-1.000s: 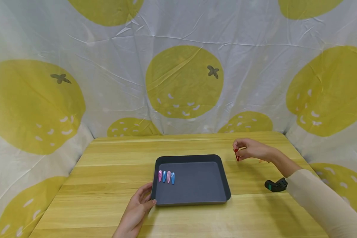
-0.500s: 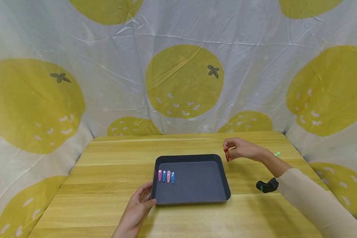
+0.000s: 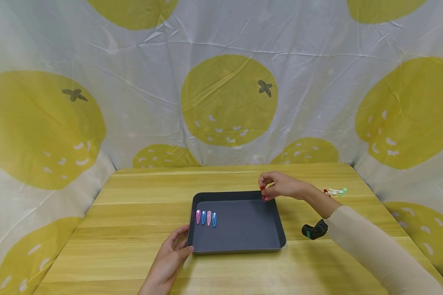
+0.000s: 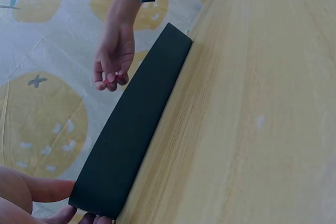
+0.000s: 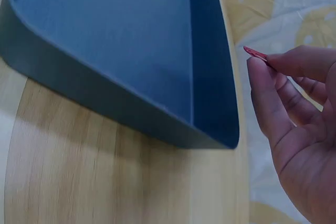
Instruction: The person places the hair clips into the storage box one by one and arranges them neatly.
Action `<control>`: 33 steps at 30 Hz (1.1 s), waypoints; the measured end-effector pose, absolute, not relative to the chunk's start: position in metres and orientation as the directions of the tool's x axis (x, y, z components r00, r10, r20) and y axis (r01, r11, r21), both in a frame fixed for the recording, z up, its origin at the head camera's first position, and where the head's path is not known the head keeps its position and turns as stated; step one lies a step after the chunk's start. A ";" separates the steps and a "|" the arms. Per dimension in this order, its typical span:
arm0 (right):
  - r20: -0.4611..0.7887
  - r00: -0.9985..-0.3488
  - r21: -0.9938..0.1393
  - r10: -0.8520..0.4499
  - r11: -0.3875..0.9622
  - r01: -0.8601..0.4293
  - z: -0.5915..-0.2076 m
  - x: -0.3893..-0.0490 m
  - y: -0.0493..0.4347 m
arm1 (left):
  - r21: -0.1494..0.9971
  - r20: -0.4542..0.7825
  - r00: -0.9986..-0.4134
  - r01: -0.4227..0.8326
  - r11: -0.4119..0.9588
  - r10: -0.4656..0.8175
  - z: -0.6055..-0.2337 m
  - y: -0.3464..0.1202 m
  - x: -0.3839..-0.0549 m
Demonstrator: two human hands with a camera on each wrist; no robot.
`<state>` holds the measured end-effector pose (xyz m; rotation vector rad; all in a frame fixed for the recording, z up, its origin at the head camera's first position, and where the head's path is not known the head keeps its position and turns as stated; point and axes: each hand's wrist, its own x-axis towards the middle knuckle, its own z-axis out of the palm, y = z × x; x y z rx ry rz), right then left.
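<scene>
In the head view my right hand (image 3: 282, 186) pinches a red snap hair clip (image 3: 263, 196) between thumb and fingertips, over the far right corner of a dark grey baking tray (image 3: 243, 231). The right wrist view has the clip (image 5: 256, 53) jutting past the fingertips, its tip toward the tray. My left hand (image 3: 168, 262) grips the tray's near left corner, thumb at the rim and fingers along the outer wall. Inside the tray, on the left, pink and blue hair clips (image 3: 209, 218) stand in a neat side-by-side row.
A loose cluster of hair clips (image 3: 337, 191), green, white and red, lies on the wooden table (image 3: 140, 205) at the far right, partly behind the right forearm. A black device (image 3: 315, 230) with a green patch sits by the right wrist. Lemon-print fabric (image 3: 229, 102) surrounds the table.
My right hand has carried the red hair clip leftward, from the table right of the tray to the tray's far right corner. More of the clip cluster shows now. The left hand stays put.
</scene>
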<state>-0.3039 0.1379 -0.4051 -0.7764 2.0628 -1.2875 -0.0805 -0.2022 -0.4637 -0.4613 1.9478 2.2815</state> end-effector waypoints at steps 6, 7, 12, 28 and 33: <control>-0.169 -0.633 -0.921 -0.756 0.350 -0.172 -0.407 -0.301 0.116 | 0.947 -0.292 -0.950 -0.271 -0.170 -0.112 -0.463 -0.202 -0.080; -0.168 -0.627 -0.922 -0.761 0.347 -0.174 -0.407 -0.300 0.112 | 0.948 -0.291 -0.950 -0.270 -0.169 -0.112 -0.463 -0.201 -0.080; -0.158 -0.594 -0.920 -0.789 0.336 -0.203 -0.409 -0.297 0.093 | 0.947 -0.294 -0.949 -0.273 -0.172 -0.116 -0.463 -0.202 -0.080; -0.163 -0.554 -0.904 -0.817 0.348 -0.248 -0.422 -0.291 0.044 | 0.949 -0.283 -0.954 -0.264 -0.171 -0.102 -0.463 -0.202 -0.080; -0.175 -0.541 -0.889 -0.823 0.367 -0.272 -0.431 -0.289 0.030 | 0.949 -0.286 -0.952 -0.266 -0.171 -0.109 -0.465 -0.201 -0.080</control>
